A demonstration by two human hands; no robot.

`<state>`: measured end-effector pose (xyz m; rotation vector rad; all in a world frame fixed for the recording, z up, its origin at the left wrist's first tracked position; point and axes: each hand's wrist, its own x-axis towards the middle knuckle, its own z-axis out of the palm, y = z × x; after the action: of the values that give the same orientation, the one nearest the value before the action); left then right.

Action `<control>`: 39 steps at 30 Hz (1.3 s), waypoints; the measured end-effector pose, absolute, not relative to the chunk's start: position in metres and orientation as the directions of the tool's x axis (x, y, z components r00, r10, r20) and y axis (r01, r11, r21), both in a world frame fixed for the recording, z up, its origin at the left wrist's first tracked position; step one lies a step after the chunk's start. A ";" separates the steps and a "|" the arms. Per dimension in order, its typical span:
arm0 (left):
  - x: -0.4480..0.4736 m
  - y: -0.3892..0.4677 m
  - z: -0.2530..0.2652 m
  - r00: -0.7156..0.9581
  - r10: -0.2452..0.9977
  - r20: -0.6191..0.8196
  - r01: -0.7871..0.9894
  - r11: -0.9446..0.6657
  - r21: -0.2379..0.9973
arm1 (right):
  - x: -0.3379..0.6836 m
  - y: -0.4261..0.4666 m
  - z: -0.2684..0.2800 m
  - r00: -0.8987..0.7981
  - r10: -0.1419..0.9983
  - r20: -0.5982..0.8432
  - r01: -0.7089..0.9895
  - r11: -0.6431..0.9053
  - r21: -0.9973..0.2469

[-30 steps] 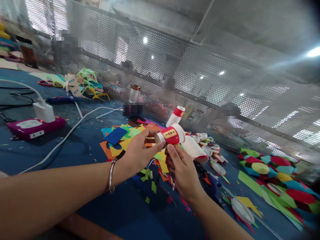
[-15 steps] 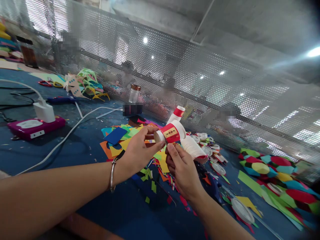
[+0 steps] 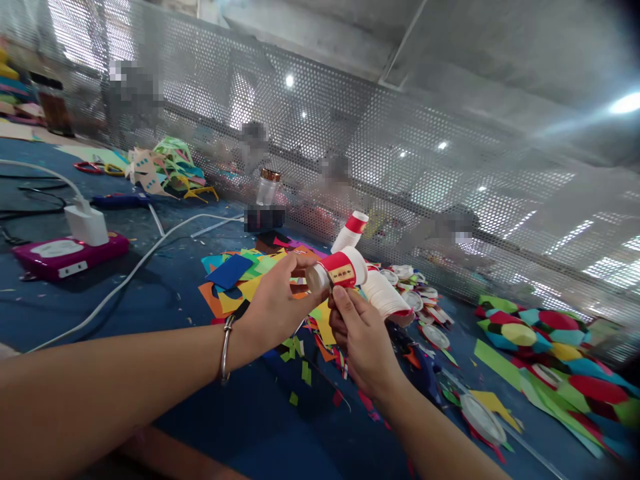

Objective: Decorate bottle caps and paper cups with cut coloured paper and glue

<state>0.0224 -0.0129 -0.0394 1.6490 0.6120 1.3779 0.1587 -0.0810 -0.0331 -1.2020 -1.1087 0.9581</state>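
Note:
A white paper cup with a red band and a yellow label (image 3: 345, 270) lies tipped on its side in the air above the table. My left hand (image 3: 280, 293) is closed around its base end, fingers above and thumb below. My right hand (image 3: 357, 327) is in a fist right beside the cup, pinching a thin dark blade (image 3: 331, 283) against its side near the base. The fist hides the rest of that tool. Behind the held cup stands another red-and-white paper cup (image 3: 351, 230), tilted. A nested stack of paper cups (image 3: 385, 295) lies just right of it.
Coloured paper pieces (image 3: 230, 272) spread beneath my hands. Cut cup pieces (image 3: 413, 300) are heaped to the right, near patchwork paper shapes (image 3: 545, 333). A purple power strip (image 3: 70, 257) with a white cable sits left. A clear jar (image 3: 267, 188) stands before the perforated metal screen (image 3: 310, 127).
The held cup has turned slightly in my left hand, its label shifting down. The blade stays at the cup's base end, and both hands have hardly moved.

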 end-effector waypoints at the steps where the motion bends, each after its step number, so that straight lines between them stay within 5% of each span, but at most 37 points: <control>1: 0.023 -0.012 -0.040 0.266 0.817 0.511 -0.163 -0.485 0.860 | 0.159 -0.081 -0.033 0.214 0.968 0.129 0.009 0.131 -0.991; 39: 0.022 -0.010 -0.039 0.287 0.840 0.461 -0.067 -0.462 0.884 | 0.160 -0.076 -0.036 0.236 0.970 0.055 -0.020 0.062 -0.998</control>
<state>0.0221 -0.0105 -0.0395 1.6835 0.7129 1.3063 0.1595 -0.0764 -0.0359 -1.2494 -1.0414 1.0045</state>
